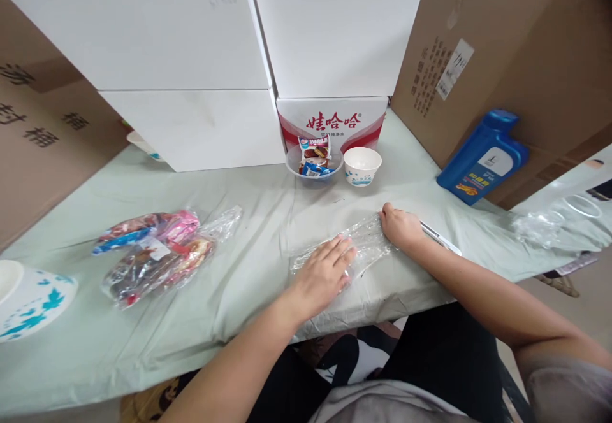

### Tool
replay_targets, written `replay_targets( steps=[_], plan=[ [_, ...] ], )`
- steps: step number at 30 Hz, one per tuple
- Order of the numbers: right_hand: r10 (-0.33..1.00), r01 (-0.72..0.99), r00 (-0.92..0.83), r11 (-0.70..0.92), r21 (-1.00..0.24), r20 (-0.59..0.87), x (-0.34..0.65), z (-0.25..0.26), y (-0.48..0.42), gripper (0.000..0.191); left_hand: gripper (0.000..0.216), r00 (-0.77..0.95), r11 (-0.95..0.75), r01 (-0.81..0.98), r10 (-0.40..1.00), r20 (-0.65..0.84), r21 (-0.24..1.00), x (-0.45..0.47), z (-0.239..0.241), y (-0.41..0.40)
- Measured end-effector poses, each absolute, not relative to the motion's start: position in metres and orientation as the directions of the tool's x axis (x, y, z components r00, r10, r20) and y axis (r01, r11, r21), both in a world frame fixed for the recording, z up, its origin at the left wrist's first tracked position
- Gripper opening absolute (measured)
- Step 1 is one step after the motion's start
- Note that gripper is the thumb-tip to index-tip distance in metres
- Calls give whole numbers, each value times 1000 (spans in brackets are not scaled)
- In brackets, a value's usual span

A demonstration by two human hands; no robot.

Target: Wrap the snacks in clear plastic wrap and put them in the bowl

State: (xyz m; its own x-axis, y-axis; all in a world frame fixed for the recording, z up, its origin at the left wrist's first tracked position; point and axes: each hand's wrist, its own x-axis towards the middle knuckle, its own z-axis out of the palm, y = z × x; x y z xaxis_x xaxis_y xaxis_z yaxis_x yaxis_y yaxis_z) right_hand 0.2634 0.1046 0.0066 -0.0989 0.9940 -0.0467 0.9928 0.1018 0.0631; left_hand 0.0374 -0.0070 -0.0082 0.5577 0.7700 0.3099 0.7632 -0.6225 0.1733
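A clear plastic bag (pixel 364 237) lies flat on the pale green table cloth (pixel 258 232) near the front edge. My left hand (pixel 325 273) rests flat on its left part, fingers stretched out. My right hand (pixel 400 227) is closed at the bag's right end, pinching its edge. A thin white strip (pixel 442 239) lies just right of my right hand.
A plastic bag of wrapped snacks (pixel 157 254) lies at the left. A clear bowl with snacks (pixel 314 158) and a white paper bowl (pixel 362 165) stand at the back. A blue bottle (pixel 482 155) leans on a cardboard box (pixel 516 47). White boxes (pixel 191 60) stand behind. A patterned bowl (pixel 29 299) is far left.
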Motion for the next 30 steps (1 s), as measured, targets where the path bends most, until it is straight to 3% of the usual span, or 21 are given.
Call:
replay_targets(
  steps=[4,8,10,12,14,19,22,25,27,30],
  plan=[
    [996,994,-80,83,77,-35,279,17,118,28,50,578,-587,793,809,106,161,43,-25,-7],
    [995,995,-80,76,69,51,291,31,120,32,52,573,-570,802,818,39,179,41,-22,-7],
    [937,946,-325,324,23,125,288,28,109,35,52,578,-572,798,815,25,189,42,-18,-7],
    [752,756,-646,654,-23,135,283,17,95,43,52,582,-572,795,813,12,200,41,-14,-6],
    [580,576,-812,815,-69,67,278,4,82,58,55,567,-551,808,823,-22,209,34,-10,-4],
    [626,628,-778,773,-91,-57,283,-12,72,79,72,345,-325,931,932,-108,167,-8,2,4],
    [634,638,-770,765,-88,-76,286,-9,73,82,49,164,-167,978,986,39,127,-24,12,4],
    [637,641,-767,763,-83,-80,284,-8,73,83,23,299,-333,908,940,165,255,-15,24,-3],
    [636,640,-768,764,-79,-73,284,-9,73,83,16,492,-494,781,863,110,382,-3,30,-10],
    [633,635,-772,769,-75,-56,294,-9,73,84,26,535,-466,768,844,-39,440,6,31,-16]
  ],
)
